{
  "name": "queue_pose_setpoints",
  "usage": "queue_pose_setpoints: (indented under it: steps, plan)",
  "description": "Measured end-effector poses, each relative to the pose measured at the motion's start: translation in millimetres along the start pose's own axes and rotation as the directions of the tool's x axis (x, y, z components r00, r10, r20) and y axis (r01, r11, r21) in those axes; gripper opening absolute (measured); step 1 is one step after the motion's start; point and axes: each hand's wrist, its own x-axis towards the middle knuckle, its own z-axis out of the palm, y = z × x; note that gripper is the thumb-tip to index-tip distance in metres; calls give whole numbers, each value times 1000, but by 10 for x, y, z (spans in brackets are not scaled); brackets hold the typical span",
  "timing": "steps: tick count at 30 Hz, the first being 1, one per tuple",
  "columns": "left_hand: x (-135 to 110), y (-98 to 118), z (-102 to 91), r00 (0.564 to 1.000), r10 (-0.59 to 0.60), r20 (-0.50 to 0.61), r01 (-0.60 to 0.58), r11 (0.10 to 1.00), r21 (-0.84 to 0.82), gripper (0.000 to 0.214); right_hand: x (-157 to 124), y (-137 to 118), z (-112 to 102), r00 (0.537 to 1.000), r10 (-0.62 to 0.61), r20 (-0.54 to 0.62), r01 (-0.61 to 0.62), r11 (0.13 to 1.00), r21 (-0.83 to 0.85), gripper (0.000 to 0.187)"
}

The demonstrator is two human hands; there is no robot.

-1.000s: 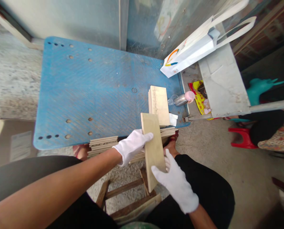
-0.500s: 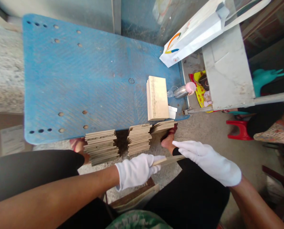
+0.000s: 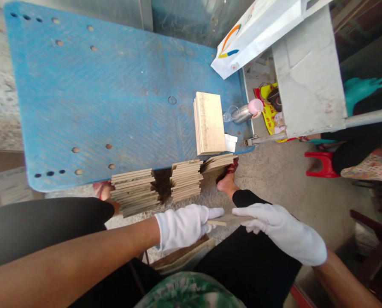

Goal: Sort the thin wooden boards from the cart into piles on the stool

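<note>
Both my hands wear white gloves. Between them, above my lap, a thin pale wooden board (image 3: 226, 220) is held nearly edge-on to me. My left hand (image 3: 187, 226) grips its left end, with the index finger stretched along the top. At the other end my right hand (image 3: 277, 229) has its fingers over the upper face and some curled below. Just beyond my hands, stacked boards stand in a left pile (image 3: 135, 192), a middle pile (image 3: 186, 182) and a leaning right pile (image 3: 219, 162) by the table's near edge.
On the blue table (image 3: 114, 98) lie a small stack of boards (image 3: 209, 122), a pink-capped bottle (image 3: 244, 113) and a white paper bag (image 3: 258, 34). A grey metal panel (image 3: 309, 77) stands at right. Beyond is a red stool (image 3: 321, 164) with a person near it.
My right hand has come down onto the board, its fingers now wrapping the end they were raised over. The board has tilted slightly, and the camera view has shifted a little.
</note>
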Motion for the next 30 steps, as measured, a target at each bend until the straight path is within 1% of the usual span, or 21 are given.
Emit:
queue_pose_setpoints:
  steps: [2, 4, 5, 7, 10, 13, 15, 17, 19, 22, 25, 27, 30]
  plan:
    - [23, -50, 5, 999, -34, 8, 33, 991, 131, 58, -84, 39, -44, 1000, -11, -16, 11, 1000, -20, 39]
    - [43, -131, 9, 992, -122, -33, 127, 954, 272, 65, -143, 65, -106, 1000, 8, -29, -9, 999, -43, 39]
    - [48, -175, 9, 985, -163, -51, 171, 926, 337, 65, -158, 77, -140, 999, 12, -41, -15, 998, -68, 39]
    - [45, -246, 8, 971, -229, -62, 233, 870, 434, 57, -152, 113, -208, 997, -3, -74, -7, 990, -141, 39]
    - [18, -283, -3, 956, -293, -12, 258, 818, 514, 46, -55, 217, -294, 991, -61, -116, 36, 978, -204, 38]
    - [11, -276, -25, 946, -317, 64, 221, 780, 586, 44, 132, 375, -348, 985, -128, -115, 89, 950, -298, 37]
    - [28, -282, -43, 942, -321, 93, 201, 766, 610, 45, 298, 479, -356, 979, -183, -87, 134, 906, -401, 35]
    - [53, -300, -63, 942, -324, 92, 205, 769, 606, 47, 485, 566, -333, 973, -225, -57, 170, 858, -485, 34]
    - [71, -314, -84, 943, -324, 79, 214, 770, 601, 47, 676, 637, -277, 974, -222, -53, 164, 843, -513, 34]
    - [75, -291, -121, 941, -330, 70, 222, 762, 608, 45, 928, 746, -155, 984, -138, -110, 70, 880, -471, 36]
    - [61, -227, -167, 935, -348, 62, 243, 760, 603, 45, 1111, 869, -61, 985, -57, -163, -13, 914, -405, 38]
    - [52, -194, -192, 934, -353, 50, 259, 767, 587, 43, 1202, 941, -44, 985, -35, -167, -31, 927, -374, 40]
    - [48, -193, -206, 942, -336, 8, 281, 798, 533, 41, 1326, 1006, -80, 988, -7, -155, -50, 932, -359, 38]
